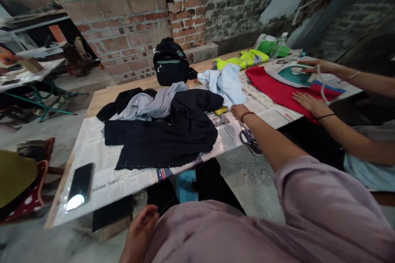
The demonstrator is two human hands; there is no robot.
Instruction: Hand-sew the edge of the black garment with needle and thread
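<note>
My right hand (238,111), with a beaded bracelet at the wrist, reaches over the table. Its fingers are curled down at the edge of a light blue cloth (226,84), beside a small yellow item (221,110); what they hold, if anything, is hidden. Dark-handled scissors (247,136) show below this wrist at the table's edge. Low in front of my body, my left hand (144,224) is empty, its fingers loosely bent. A dark navy garment (166,137) with pale stitches along its hem lies before me, against a crumpled grey cloth (145,104).
A black bag (171,63) stands at the table's back, near a yellow hi-vis garment (242,59). A phone (80,185) lies at the left corner on newspaper (106,187) under clear plastic. At right, another person's hands (308,102) rest over red fabric (274,90).
</note>
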